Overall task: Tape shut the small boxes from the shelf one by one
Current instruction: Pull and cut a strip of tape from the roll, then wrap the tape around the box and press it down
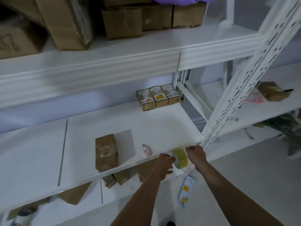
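A roll of yellowish tape (180, 158) is held upright at the front edge of the middle white shelf (162, 126). My left hand (164, 162) grips the roll from the left. My right hand (196, 153) pinches what looks like the tape's end just right of the roll. A small brown box (105, 152) with tape across its top lies on the shelf, to the left of my hands. Three small labelled boxes (158, 97) stand side by side at the back of the same shelf.
A small pink object (147, 150) lies on the shelf between the brown box and my hands. A perforated white upright (244, 82) rises just right of my right hand. Large cardboard boxes (68, 23) fill the upper shelf. More boxes sit on the lower shelf (117, 176).
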The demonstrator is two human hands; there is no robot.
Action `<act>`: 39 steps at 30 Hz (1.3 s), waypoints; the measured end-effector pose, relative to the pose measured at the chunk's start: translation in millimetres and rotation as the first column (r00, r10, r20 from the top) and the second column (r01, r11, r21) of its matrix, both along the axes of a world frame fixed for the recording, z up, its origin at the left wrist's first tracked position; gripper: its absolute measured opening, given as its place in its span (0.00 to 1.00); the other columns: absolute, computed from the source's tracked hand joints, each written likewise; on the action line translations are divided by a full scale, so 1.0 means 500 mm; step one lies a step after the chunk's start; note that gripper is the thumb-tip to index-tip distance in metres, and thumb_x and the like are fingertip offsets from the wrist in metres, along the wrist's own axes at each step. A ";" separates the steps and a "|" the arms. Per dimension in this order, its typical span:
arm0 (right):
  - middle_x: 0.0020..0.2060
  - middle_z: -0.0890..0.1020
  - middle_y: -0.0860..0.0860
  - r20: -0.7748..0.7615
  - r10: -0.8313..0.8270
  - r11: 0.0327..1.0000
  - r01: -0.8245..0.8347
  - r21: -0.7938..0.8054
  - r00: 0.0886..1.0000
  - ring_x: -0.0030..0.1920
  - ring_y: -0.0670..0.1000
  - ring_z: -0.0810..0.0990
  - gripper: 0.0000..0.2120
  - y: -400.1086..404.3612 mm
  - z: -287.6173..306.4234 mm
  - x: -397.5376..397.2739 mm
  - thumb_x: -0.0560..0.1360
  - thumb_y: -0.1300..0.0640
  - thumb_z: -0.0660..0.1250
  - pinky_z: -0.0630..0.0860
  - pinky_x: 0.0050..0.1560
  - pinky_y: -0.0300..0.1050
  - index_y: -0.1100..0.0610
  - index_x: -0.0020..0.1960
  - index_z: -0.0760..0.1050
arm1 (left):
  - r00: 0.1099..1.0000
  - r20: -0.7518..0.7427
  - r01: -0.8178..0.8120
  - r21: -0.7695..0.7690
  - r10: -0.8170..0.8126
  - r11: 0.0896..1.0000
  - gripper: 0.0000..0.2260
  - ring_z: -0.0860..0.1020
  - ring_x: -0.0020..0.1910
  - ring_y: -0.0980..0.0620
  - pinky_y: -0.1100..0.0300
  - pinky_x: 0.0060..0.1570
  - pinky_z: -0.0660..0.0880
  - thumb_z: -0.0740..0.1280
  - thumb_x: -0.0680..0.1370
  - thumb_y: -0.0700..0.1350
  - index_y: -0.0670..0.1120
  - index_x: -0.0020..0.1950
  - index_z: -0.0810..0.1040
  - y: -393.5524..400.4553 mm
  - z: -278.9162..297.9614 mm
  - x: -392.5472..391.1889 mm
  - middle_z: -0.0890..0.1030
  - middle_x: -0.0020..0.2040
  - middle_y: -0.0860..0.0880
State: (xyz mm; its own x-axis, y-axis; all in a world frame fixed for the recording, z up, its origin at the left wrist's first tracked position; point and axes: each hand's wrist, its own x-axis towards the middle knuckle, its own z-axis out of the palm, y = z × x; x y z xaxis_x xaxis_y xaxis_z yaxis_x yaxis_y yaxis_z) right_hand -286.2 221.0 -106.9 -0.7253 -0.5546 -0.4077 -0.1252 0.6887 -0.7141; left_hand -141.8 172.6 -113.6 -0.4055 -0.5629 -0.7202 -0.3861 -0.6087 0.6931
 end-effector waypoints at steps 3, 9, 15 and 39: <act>0.31 0.79 0.58 0.108 0.085 0.995 -0.090 0.046 0.991 0.35 0.57 0.80 0.15 -0.010 -0.006 -0.032 0.78 0.56 0.67 0.73 0.39 0.44 0.61 0.34 0.77 | 0.998 -0.057 -0.015 0.072 0.019 0.997 0.17 0.74 0.45 0.49 0.54 0.48 0.72 0.71 0.75 0.47 0.44 0.61 0.73 0.014 -0.002 -0.028 0.76 0.52 0.45; 0.52 0.83 0.63 0.244 0.102 0.991 -0.120 0.060 0.964 0.50 0.62 0.82 0.12 -0.044 -0.024 -0.063 0.79 0.59 0.66 0.82 0.49 0.53 0.66 0.57 0.80 | 0.996 -0.050 -0.070 0.091 0.074 0.993 0.27 0.75 0.59 0.46 0.47 0.62 0.70 0.71 0.78 0.44 0.45 0.75 0.65 0.016 -0.015 -0.069 0.75 0.69 0.40; 0.56 0.82 0.60 0.455 0.019 0.997 -0.050 0.056 0.890 0.55 0.60 0.82 0.14 -0.062 -0.031 -0.070 0.77 0.59 0.70 0.82 0.55 0.55 0.61 0.62 0.77 | 0.994 -0.069 -0.084 0.080 0.090 0.993 0.20 0.79 0.54 0.47 0.54 0.49 0.72 0.71 0.77 0.42 0.48 0.67 0.69 0.000 -0.037 -0.092 0.80 0.61 0.43; 0.49 0.85 0.56 0.069 0.137 0.959 -0.150 0.242 0.988 0.51 0.57 0.83 0.17 -0.120 -0.002 -0.044 0.70 0.51 0.78 0.74 0.44 0.41 0.61 0.48 0.77 | 0.978 -0.161 -0.089 0.261 0.134 0.961 0.20 0.82 0.52 0.47 0.52 0.51 0.80 0.69 0.77 0.42 0.48 0.68 0.72 -0.017 -0.026 -0.087 0.81 0.56 0.45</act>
